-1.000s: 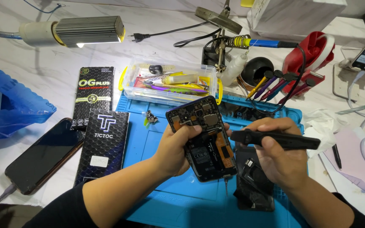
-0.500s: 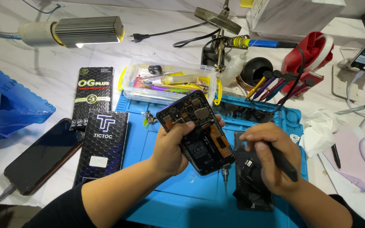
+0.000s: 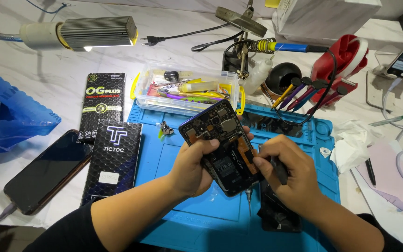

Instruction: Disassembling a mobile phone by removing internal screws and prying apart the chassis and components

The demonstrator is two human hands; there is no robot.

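My left hand point(image 3: 193, 164) grips an opened phone point(image 3: 220, 140) with its back cover off, circuit board and black battery showing, held tilted above a blue work mat point(image 3: 164, 158). My right hand point(image 3: 289, 173) holds a dark screwdriver point(image 3: 278, 170) upright, and its thin metal tip point(image 3: 249, 201) points down just below the phone's lower edge. The fingers of my right hand touch the phone's right side. A black part point(image 3: 276, 217) lies on the mat under my right hand, partly hidden.
Two black flat boxes point(image 3: 108, 135) and a dark phone on a cable point(image 3: 47, 170) lie left of the mat. A clear tool box point(image 3: 187, 88), a soldering iron stand point(image 3: 248, 46), a cup of tools point(image 3: 299, 91), a lamp point(image 3: 89, 32), crumpled tissue point(image 3: 350, 142) and a blue bag point(image 3: 5, 116) surround it.
My right hand swung the screwdriver from lying level to upright with the tip down and moved in against the phone. My left hand lowered and tilted the phone slightly.
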